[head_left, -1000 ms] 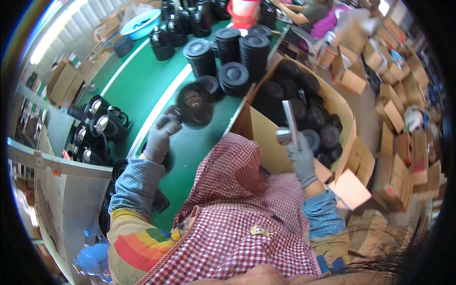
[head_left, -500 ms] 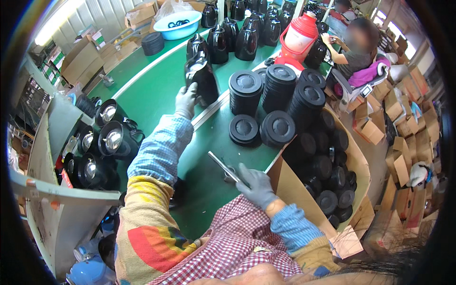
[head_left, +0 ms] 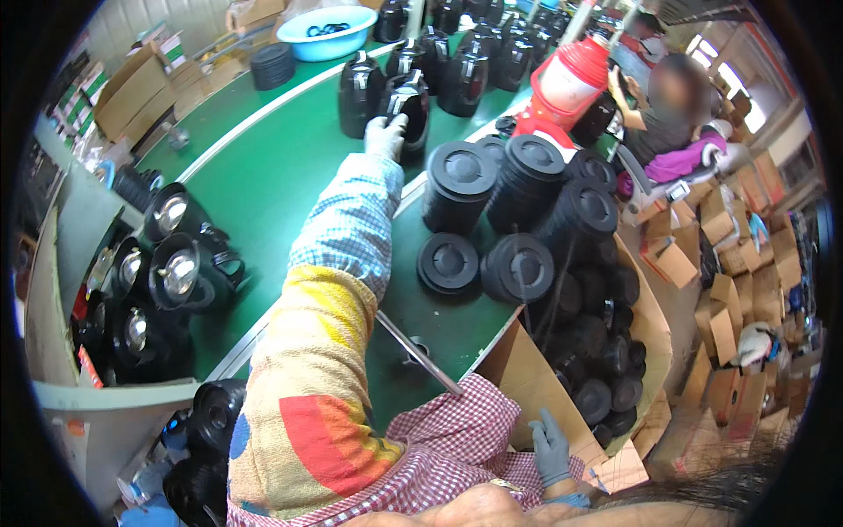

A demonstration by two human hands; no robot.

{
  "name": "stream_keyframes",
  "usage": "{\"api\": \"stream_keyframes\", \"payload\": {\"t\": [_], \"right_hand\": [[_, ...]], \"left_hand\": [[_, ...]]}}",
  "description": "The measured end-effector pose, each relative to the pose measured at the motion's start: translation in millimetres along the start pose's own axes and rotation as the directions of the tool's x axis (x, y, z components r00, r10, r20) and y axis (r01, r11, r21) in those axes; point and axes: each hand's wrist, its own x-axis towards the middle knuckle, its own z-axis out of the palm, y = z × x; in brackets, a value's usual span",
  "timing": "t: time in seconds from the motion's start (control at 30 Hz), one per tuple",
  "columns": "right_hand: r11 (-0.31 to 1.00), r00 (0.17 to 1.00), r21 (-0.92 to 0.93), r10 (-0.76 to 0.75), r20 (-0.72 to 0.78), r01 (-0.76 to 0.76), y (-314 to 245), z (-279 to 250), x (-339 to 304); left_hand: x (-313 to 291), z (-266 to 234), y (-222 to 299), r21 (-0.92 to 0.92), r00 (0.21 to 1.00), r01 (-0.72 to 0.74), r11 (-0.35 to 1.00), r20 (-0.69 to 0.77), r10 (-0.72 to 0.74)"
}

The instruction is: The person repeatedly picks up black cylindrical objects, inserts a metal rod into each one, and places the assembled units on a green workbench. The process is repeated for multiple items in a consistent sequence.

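My left hand point(head_left: 386, 136), in a grey glove, reaches far forward over the green table and grips a glossy black jug point(head_left: 409, 98) by its near side. The jug stands upright beside other black jugs point(head_left: 463, 79). Down by the cardboard box, my gloved right hand point(head_left: 551, 448) is empty, its fingers stretched out and slightly apart. A thin metal rod point(head_left: 420, 353) lies at the table's near edge, one end against the checked apron point(head_left: 465, 413). Next to it is a small ring-like metal piece point(head_left: 416, 350).
Stacks of round black lids point(head_left: 461, 167) stand right of my left arm. A cardboard box point(head_left: 654, 325) full of black lids is at the right. Open-mouthed black vessels point(head_left: 180, 272) lie at left. Behind are a red-and-white jug point(head_left: 569, 83), a blue basin point(head_left: 329, 35) and a seated person point(head_left: 663, 123).
My left hand has carried the black jug to the right, from tilted to upright among the others. My right hand has let go of the metal rod and drawn back toward the lower right.
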Motion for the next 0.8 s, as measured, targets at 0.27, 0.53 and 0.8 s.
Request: {"api": "stream_keyframes", "payload": {"t": [0.27,0.53,0.8], "right_hand": [[0.99,0.998,0.13,0.059,0.027,-0.062,29.4,2.6,-0.5],[0.955,1.0,0.295,-0.005,0.018,0.0,49.8,1.7,-16.0],[0.968,0.994,0.231,-0.088,-0.062,0.1,42.7,-45.3,-78.6]], "left_hand": [[-190.0,-139.1,142.4,0.698,0.785,-0.618,0.361,0.525,0.329],[-252.7,-352.0,221.2,0.952,0.937,0.05,-0.301,0.06,0.344],[-302.1,-338.4,247.8,0.903,0.835,-0.414,-0.111,0.425,0.349]]}}
